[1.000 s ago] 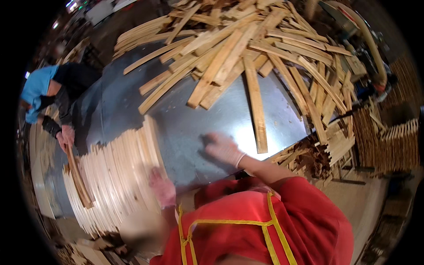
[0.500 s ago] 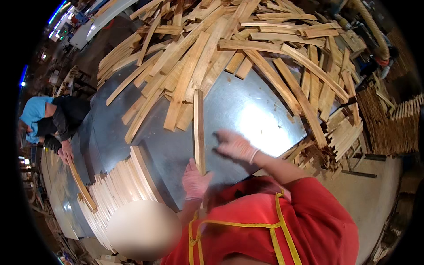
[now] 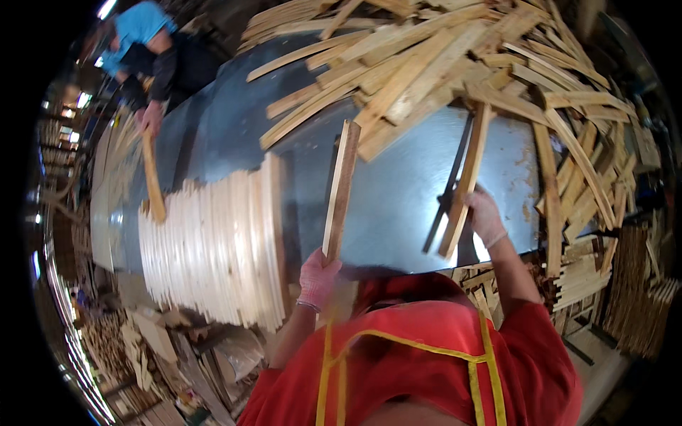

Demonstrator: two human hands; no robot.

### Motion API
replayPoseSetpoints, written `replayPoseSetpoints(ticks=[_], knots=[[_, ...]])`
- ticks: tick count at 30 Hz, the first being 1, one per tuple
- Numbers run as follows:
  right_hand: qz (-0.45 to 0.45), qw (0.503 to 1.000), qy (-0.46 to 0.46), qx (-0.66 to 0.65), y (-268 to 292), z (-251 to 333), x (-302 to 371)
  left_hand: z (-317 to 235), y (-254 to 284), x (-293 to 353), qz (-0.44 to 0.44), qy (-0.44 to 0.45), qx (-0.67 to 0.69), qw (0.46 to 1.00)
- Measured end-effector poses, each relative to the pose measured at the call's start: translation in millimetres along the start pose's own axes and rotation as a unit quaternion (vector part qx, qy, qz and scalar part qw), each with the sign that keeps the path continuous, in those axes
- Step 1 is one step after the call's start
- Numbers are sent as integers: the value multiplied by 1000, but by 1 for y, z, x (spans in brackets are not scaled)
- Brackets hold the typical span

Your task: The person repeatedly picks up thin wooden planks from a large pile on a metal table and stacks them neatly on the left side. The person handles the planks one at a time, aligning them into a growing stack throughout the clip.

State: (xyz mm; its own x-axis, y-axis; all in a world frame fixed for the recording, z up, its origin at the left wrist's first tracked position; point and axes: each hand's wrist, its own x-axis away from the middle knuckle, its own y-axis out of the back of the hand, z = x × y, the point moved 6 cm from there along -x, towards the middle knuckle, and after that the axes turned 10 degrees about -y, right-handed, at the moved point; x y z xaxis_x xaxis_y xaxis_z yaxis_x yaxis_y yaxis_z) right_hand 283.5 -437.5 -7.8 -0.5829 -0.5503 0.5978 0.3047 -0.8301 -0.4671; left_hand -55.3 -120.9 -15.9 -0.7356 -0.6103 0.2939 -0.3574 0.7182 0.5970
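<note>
My left hand, in a pale pinkish work glove, is closed around the near end of a wooden strip, which points away from me over the metal table. Farther right, my gloved right hand grips a second wooden strip near its lower half. That strip is tilted above the shiny tabletop and casts a dark shadow beside it. Left of my left hand, a row of pale strips lies packed side by side, their ends uneven.
A large loose heap of wooden strips covers the table's far side and right end. At the far left a co-worker in a blue top holds a strip against the row's left end. Stacked wood stands at the right.
My right hand has moved right and now holds a strip; before, it was blurred and without one. My left hand still holds its strip. The whole view has turned left.
</note>
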Motion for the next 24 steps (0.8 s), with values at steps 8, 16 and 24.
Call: replayPoseSetpoints(ticks=[8, 16, 24], knots=[[103, 976, -192, 28, -141, -197, 60, 19, 82, 38, -201, -129, -398, 886], [127, 909, -164, 361, -207, -248, 50, -27, 71, 7, 4, -80, -216, 973], [162, 903, -73, 390, -215, -193, 40, 9, 36, -15, -91, -199, -372, 902]])
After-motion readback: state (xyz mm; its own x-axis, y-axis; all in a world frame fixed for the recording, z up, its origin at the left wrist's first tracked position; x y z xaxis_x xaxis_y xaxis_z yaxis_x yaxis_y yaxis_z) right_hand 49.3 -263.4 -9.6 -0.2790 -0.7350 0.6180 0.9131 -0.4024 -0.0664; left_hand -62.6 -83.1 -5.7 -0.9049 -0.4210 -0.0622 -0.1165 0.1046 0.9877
